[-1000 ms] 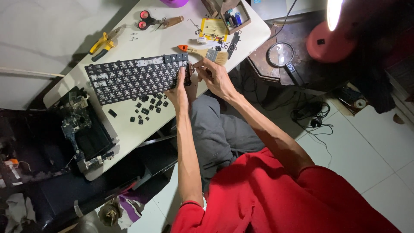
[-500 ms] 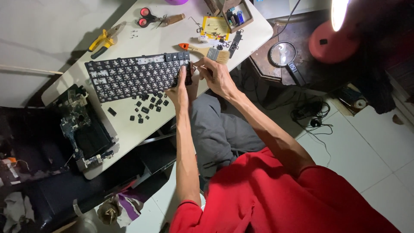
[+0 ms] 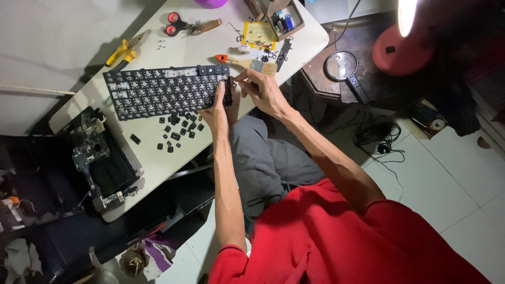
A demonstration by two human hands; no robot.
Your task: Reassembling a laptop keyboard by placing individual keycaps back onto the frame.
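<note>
My left hand point(image 3: 216, 108) pinches the keyboard point(image 3: 168, 90) by its end near the table's point(image 3: 173, 50) edge, right hand point(image 3: 261, 89) gripping a keycap there; light, stiff, fragile, so I'd hold its rim

White desk point(image 3: 179, 152) slanting across the middle, dim and cluttered to its left. Pale tiled floor point(image 3: 452, 173) on the right (cables trailing nearby). Red lamp point(image 3: 402, 39) glowing far right above a dark side table point(image 3: 321, 68).

Matt black plastic keyboard point(image 3: 165, 92)
</note>
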